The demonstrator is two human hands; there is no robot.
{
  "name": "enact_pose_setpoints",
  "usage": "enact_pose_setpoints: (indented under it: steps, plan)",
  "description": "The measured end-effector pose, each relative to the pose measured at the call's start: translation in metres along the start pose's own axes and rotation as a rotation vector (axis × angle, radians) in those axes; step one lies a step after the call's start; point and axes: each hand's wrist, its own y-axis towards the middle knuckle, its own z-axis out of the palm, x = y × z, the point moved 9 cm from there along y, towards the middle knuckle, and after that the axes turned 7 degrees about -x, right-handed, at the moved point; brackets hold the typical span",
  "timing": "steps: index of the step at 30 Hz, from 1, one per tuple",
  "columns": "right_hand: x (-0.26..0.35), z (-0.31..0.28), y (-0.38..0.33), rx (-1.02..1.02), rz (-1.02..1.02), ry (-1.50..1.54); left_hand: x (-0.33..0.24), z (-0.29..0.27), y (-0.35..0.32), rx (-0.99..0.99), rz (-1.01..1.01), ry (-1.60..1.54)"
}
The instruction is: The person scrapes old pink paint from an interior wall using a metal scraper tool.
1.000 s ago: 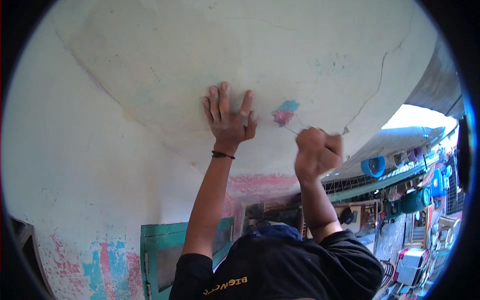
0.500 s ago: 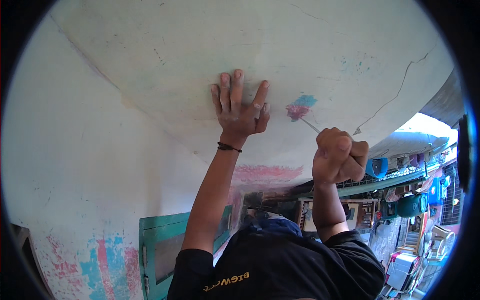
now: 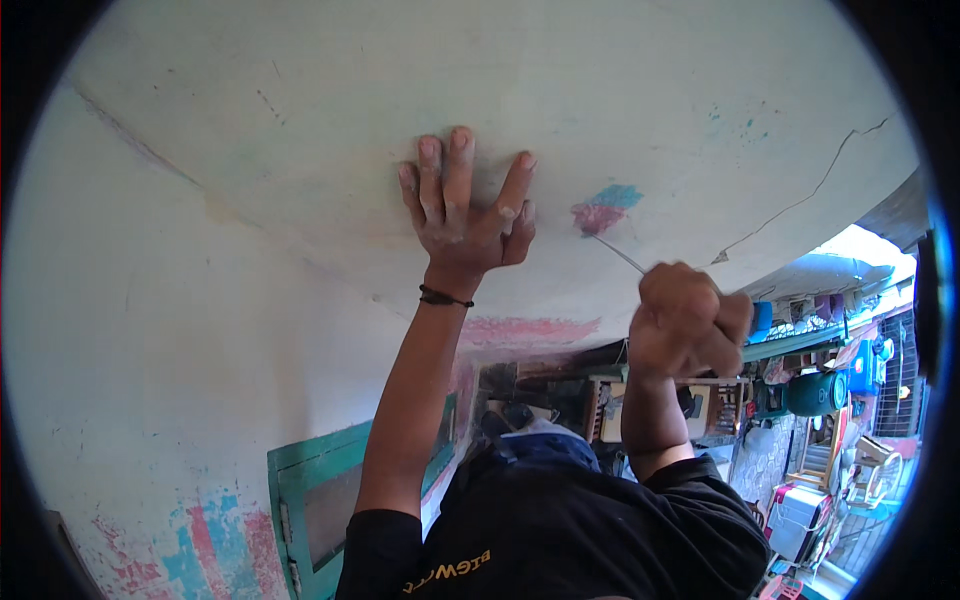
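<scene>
Against the pale plastered wall (image 3: 330, 200), my left hand (image 3: 465, 215) lies with its fingers spread, dusty white at the knuckles and wearing a dark cord bracelet (image 3: 445, 297). To its right, my right hand (image 3: 690, 320) is closed in a fist, slightly blurred. From the fist a thin metal-shafted tool (image 3: 622, 256) points up and left; its handle is hidden inside my fingers. The tool's tip reaches the lower edge of a small bare patch (image 3: 603, 212) where red and blue paint shows through the pale coat.
A jagged crack (image 3: 790, 215) runs up the wall at the right. Below my left forearm is a green-framed window (image 3: 290, 500), with worn red and blue paint (image 3: 205, 545) beside it. A green drum (image 3: 817, 393), a white-and-red box (image 3: 800, 520) and household clutter stand at the right.
My right hand has shifted a little to the right and down, the tool still in its grip. My left hand stays flat on the wall. The whole view has tilted slightly.
</scene>
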Motion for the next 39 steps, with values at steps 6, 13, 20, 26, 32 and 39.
enact_pose_setpoints:
  steps: [6, 13, 20, 26, 32, 39]
  plan:
    - [0.002, 0.004, 0.001, 0.042, -0.186, -0.17, 0.002, 0.0, 0.002, -0.028, -0.022, -0.005]
    - [0.011, 0.0, -0.001, -0.036, -0.259, -0.233, -0.004, -0.002, -0.002, -0.022, -0.014, 0.014]
    - [0.01, 0.0, -0.002, 0.069, -0.261, -0.377, -0.001, -0.005, -0.003, -0.011, -0.03, 0.007]
    - [-0.001, -0.005, 0.001, -0.088, -0.006, 0.092, -0.003, -0.003, -0.001, -0.006, -0.008, 0.015]
    - [0.007, -0.004, -0.002, -0.154, 0.042, -0.049, -0.004, -0.006, 0.001, -0.026, -0.006, 0.02]
    - [0.011, 0.004, -0.004, -0.15, -0.182, -0.203, -0.004, 0.0, 0.006, 0.003, 0.007, -0.016]
